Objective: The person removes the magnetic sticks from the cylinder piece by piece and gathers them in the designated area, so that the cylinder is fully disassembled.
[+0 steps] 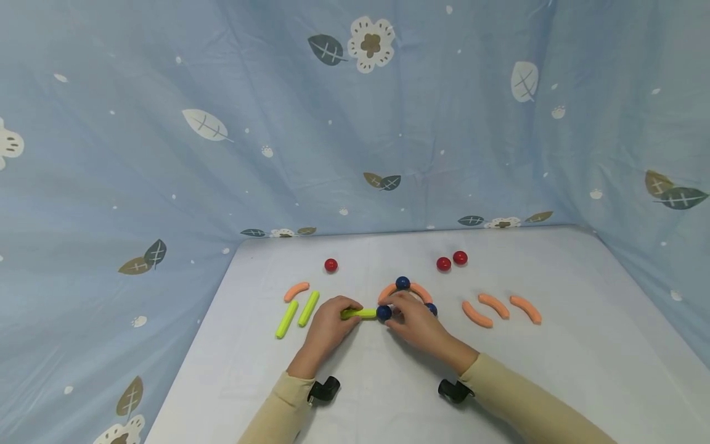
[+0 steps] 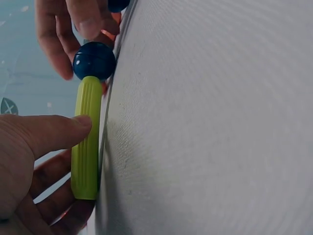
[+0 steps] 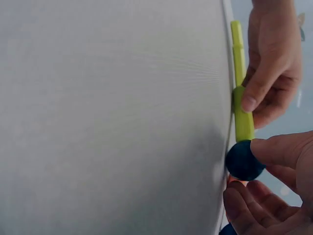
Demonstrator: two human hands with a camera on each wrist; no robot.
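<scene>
My left hand [image 1: 331,320] pinches a yellow-green ridged stick [image 2: 88,103] between thumb and fingers, low over the white table. One end of this stick meets a dark blue ball [image 2: 94,60]. Around that ball curl the thumb and fingers of my right hand [image 1: 417,322]; the thumb lies against it in the right wrist view. Just beyond the right hand, two curved orange pieces [image 1: 420,292] flank another blue ball [image 1: 402,283] in an arc. A third blue ball [image 1: 431,309] sits at the arc's right end, partly covered by the hand.
Two more yellow-green sticks [image 1: 286,319] and a curved orange piece [image 1: 296,291] lie left. Several orange pieces [image 1: 494,306] lie right. One red ball [image 1: 331,265] is at the back left, two red balls [image 1: 444,264] back right. A patterned blue curtain [image 1: 355,123] borders the table.
</scene>
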